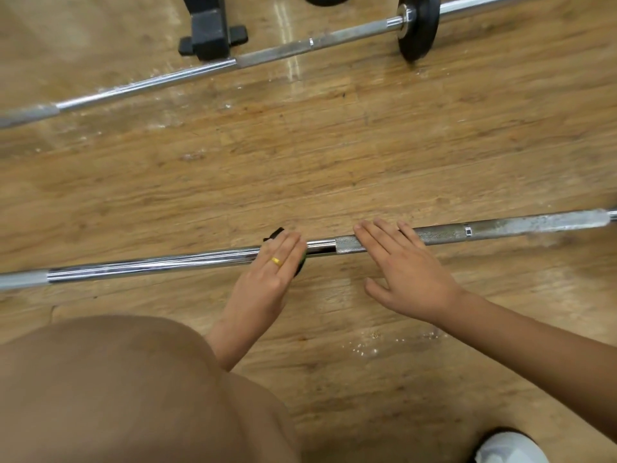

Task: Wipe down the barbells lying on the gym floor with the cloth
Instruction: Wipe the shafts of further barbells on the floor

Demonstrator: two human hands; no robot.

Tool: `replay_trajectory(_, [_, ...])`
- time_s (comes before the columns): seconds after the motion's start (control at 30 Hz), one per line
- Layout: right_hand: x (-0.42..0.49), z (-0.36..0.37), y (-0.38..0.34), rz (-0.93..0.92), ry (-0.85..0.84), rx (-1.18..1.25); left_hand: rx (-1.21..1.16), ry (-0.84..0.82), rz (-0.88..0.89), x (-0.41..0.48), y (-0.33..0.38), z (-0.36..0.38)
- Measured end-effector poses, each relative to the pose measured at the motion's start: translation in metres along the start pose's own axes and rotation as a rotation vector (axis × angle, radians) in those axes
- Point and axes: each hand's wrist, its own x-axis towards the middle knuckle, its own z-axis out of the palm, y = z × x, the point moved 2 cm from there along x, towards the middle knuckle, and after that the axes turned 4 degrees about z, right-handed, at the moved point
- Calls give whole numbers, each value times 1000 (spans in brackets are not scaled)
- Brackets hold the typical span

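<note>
Head view, left to right: what's the near bar (150,265) like?
— Round steel lying on the wood-grain floor (300,162): polished and mirror-smooth on the left, cross-hatched knurling and dull, speckled grey on the right.
— And the cloth (275,233)?
— Dark, mostly hidden. It lies on the bar under the left hand (270,279), with a black corner poking out past the fingertips. That hand presses it flat, fingers straight and together, a gold ring (276,261) on one.
— The right hand (410,269)?
— Just beside, fingers straight and slightly spread, lying across the knurling, holding nothing.
— Farther off?
— A second bar (150,83) carries a round black plate (419,25).
</note>
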Motion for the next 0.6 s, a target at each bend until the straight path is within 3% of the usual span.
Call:
replay_trajectory(0.13, [-2,1,-5,23,25,24,-28,-7,-87,-13,-20,-9])
replay_trajectory(0.6, [-18,9,-13,42,105,42,-100,-53,3,0,21,-3])
